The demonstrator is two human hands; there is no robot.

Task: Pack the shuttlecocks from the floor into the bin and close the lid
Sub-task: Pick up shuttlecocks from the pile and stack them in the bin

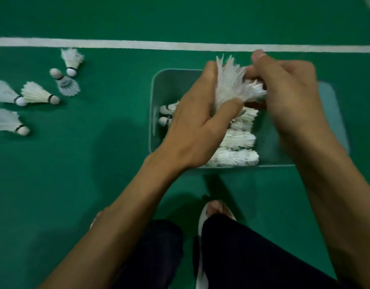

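Two legs (242, 257); left hand (197, 124), right hand (290, 94) grip bunch (232, 86); five loose shuttlecocks (39, 94).

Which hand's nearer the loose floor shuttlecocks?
Left. Both hands hold a shuttlecock bunch over the bin, right of the loose shuttlecocks; left hand nearer, right hand farther right.

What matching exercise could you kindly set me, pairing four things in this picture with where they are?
1. shuttlecock bunch
2. bin
3. white line
4. loose shuttlecocks

A. on the floor, left of the bin
B. across the floor, beyond the bin
C. gripped by the left hand and right hand
D. below both hands, part filled

Pairs: 1-C, 2-D, 3-B, 4-A
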